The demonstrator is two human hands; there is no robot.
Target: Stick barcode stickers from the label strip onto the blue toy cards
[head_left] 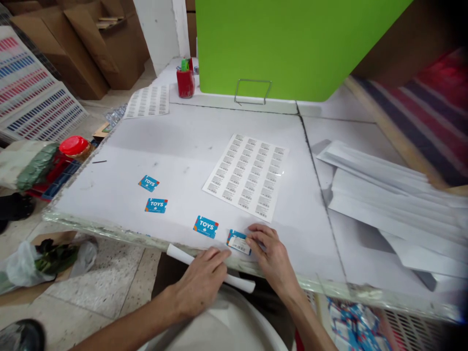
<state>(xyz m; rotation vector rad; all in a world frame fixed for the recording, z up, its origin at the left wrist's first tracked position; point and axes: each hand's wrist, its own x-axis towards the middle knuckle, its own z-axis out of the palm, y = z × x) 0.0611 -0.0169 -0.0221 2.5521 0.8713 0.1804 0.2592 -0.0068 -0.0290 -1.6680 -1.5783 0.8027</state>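
Note:
My right hand (268, 251) pinches a white barcode label (240, 244) at its right end, over a blue TOYS card (231, 235) near the table's front edge. My left hand (206, 275) rests over a white rolled strip (239, 282) at the edge, its fingers curled and their tips near the card's lower left; whether it grips the strip is hidden. Left of that card lies another TOYS card (206, 226). Two more, one lower (156, 205) and one upper (148, 183), lie farther left. A sheet of barcode labels (246, 175) lies beyond my hands.
A green panel (270, 48) stands at the back, with a wire loop before it. Beside it is a red holder (185, 83). White envelopes (387, 209) are piled at right. Another label sheet (148, 101) lies back left.

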